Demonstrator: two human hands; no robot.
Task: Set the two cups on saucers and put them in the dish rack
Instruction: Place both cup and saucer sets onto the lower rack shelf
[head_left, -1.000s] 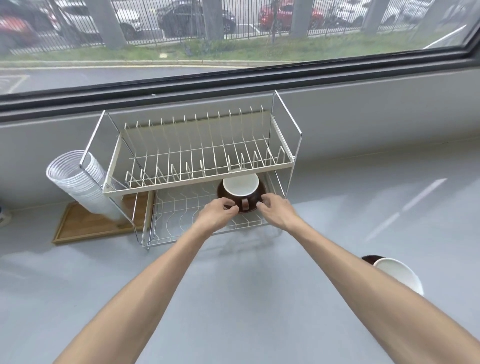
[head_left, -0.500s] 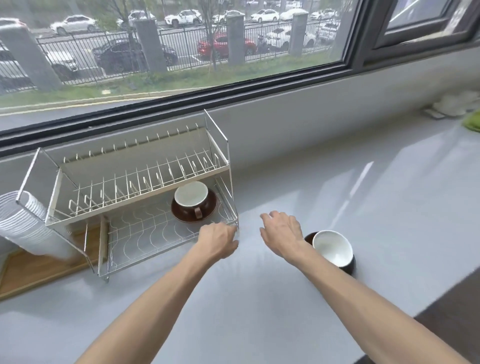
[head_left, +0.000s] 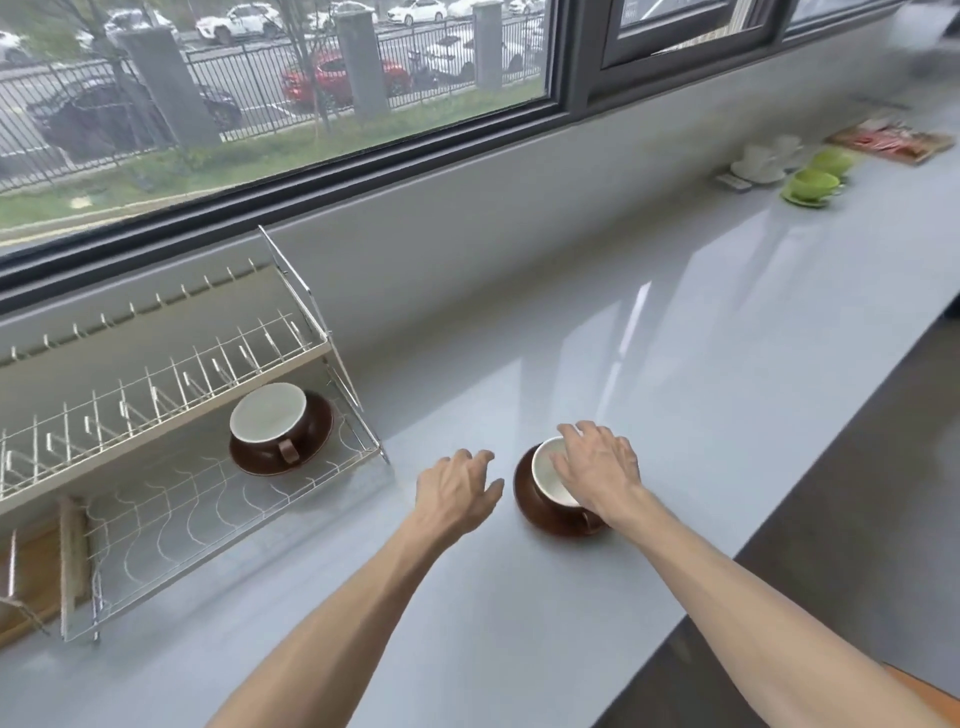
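Grey bench (head_left: 675, 364) under window: second cup (head_left: 553, 480) on saucer (head_left: 530, 506).
My right hand (head_left: 597, 470) over it, left hand (head_left: 454, 491) beside, both spread apart; lift saucer level from both sides.

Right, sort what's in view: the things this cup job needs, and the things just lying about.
Part of the job:
- cup and saucer on the counter, under the right hand
- cup and saucer in the rack
- dish rack
- left hand, open beside them

Lying about:
- green cups
- white cups
- wooden board
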